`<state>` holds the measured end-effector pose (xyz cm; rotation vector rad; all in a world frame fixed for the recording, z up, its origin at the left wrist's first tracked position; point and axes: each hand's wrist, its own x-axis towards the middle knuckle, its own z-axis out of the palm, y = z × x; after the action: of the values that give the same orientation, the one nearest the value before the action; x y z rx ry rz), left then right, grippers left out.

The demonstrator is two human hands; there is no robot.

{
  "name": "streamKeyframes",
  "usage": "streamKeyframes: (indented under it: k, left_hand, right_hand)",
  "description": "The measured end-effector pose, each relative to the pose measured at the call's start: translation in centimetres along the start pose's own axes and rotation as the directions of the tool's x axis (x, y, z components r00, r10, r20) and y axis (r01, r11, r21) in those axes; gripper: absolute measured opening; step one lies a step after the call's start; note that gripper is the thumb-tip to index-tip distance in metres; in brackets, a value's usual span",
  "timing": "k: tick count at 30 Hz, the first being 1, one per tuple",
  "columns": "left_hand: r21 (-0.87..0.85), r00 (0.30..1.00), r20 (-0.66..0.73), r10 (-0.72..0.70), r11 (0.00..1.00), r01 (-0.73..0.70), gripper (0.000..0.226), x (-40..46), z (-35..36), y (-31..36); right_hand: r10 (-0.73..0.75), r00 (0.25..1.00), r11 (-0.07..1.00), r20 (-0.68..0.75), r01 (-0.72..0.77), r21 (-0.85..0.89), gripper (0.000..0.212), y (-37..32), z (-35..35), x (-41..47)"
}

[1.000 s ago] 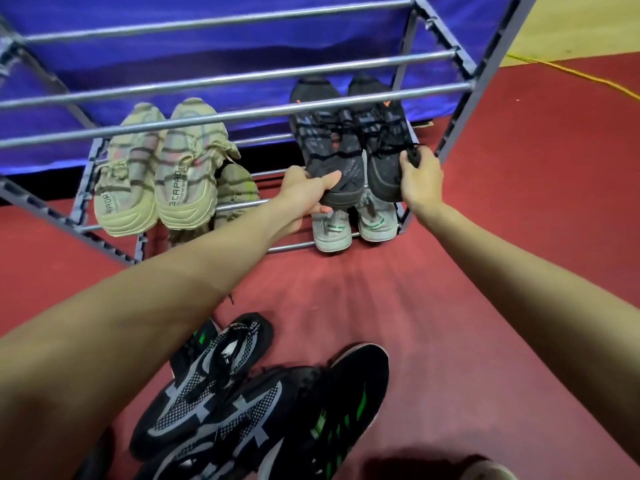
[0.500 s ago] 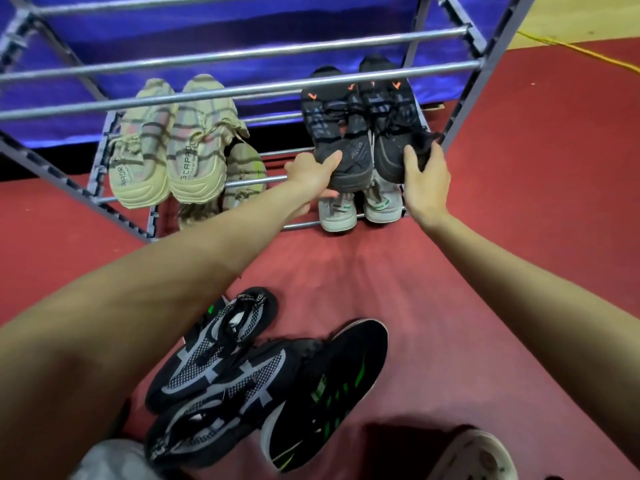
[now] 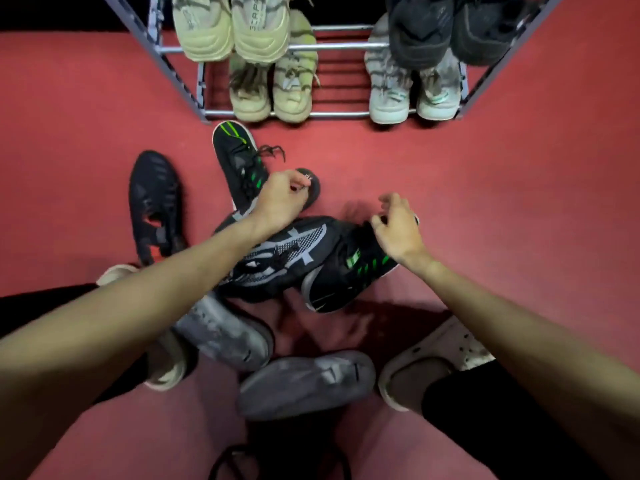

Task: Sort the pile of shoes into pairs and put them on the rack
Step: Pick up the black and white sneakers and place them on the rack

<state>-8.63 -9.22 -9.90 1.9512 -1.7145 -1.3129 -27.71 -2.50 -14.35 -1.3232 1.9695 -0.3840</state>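
A pile of shoes lies on the red floor in front of the metal rack (image 3: 332, 115). My left hand (image 3: 278, 200) is curled onto the rounded end of a black shoe (image 3: 311, 188) that is mostly hidden beneath it. A black-and-grey mesh shoe (image 3: 291, 251) lies under my left wrist. My right hand (image 3: 398, 232) hovers with fingers apart over a black shoe with green stripes (image 3: 346, 277). Its match (image 3: 235, 157) lies near the rack, and a black shoe with red patches (image 3: 156, 206) is on the left. Two grey shoes (image 3: 304, 384) lie nearest me.
The rack holds a beige pair (image 3: 232, 29) and a dark pair (image 3: 446, 32) on the upper bars, with a beige-green pair (image 3: 273, 91) and a pale grey pair (image 3: 412, 95) below. My feet in beige clogs (image 3: 436, 355) flank the pile. A black cord (image 3: 221, 459) loops at the bottom.
Both hands have let go of the dark pair on the rack and dropped to the pile on the floor. The view has tilted down, showing more shoes.
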Motion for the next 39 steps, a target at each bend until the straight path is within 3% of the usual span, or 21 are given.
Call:
streamKeyframes:
  k: [5,9,13,17,24,28,35,39]
  left_hand:
    - [0.158,0.992,0.078,-0.1,0.984,0.087,0.028,-3.3,-1.4,-6.1]
    - [0.459,0.968,0.139,-0.207,0.88,0.123,0.057,-5.0,-2.3,-9.2]
    - [0.599,0.965,0.155,-0.21,0.797,0.077,0.081,-5.7,-3.5,-10.9]
    - [0.52,0.929,0.183,-0.321,0.834,0.186,0.095,-5.5,-4.8,-12.4]
    - [0.411,0.923,0.262,-0.282,0.898,0.158,0.089,-4.5,-5.7,-13.5]
    - [0.397,0.914,0.294,-0.28,0.906,0.149,0.089,-4.3,-6.3,-13.9]
    - [0.276,0.881,0.414,-0.229,0.954,0.118,0.08,-4.9,-8.0,-13.8]
    - [-0.026,0.863,0.468,-0.188,0.974,0.226,0.058,-6.1,-8.5,-13.0]
  right_hand:
    - [-0.117,0.972,0.969,0.203,0.156,-0.189,0.045,-1.3,3.0,-2.6]
    - [-0.193,0.932,0.92,0.306,0.281,-0.275,0.061,-3.5,4.6,-2.6]
    - [-0.092,0.953,0.923,0.289,0.19,-0.334,0.069,-5.5,6.1,-1.4]
    - [0.07,0.97,0.936,0.231,0.016,-0.351,0.054,-6.1,7.2,-0.6]
    - [0.125,0.992,0.988,0.005,-0.125,0.089,0.033,-5.2,6.8,-0.3]
    - [0.157,0.988,0.943,-0.004,-0.149,0.297,0.024,-5.9,6.1,-0.8]
    - [0.197,0.98,0.786,-0.031,-0.139,0.603,0.023,-8.2,3.7,-1.1]
    - [0.228,0.973,0.677,-0.034,-0.133,0.724,0.024,-8.3,1.8,-1.1]
